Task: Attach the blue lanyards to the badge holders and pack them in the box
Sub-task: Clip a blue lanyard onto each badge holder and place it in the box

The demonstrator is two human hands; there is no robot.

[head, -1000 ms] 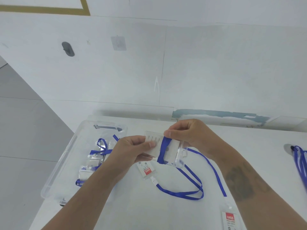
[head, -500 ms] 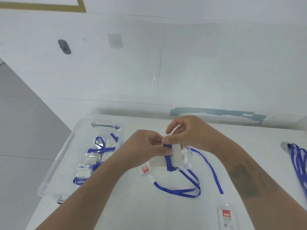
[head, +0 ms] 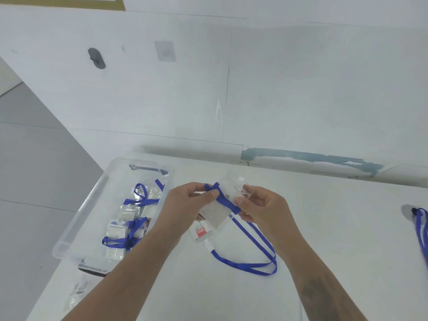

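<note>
Above the white table, both hands hold a clear badge holder [head: 228, 196] with a blue lanyard [head: 225, 201] wrapped across it. My left hand [head: 188, 205] pinches the lanyard's loop at the holder's upper left. My right hand [head: 261, 206] grips the holder's right side, thumb on the strap. The rest of that lanyard [head: 252, 258] trails in a loop on the table. A second badge holder with a red label [head: 200, 232] lies under my hands. The clear plastic box [head: 76, 225] at left holds several wrapped badge holders [head: 126, 230].
More blue lanyards [head: 420, 230] hang at the far right edge. A loose badge holder [head: 77, 293] lies on the table in front of the box. The white wall stands just behind the table, with the grey floor off to the left.
The holder has been turned and tilted, and the lanyard now lies wound diagonally across it. My hands have shifted apart to its two sides.
</note>
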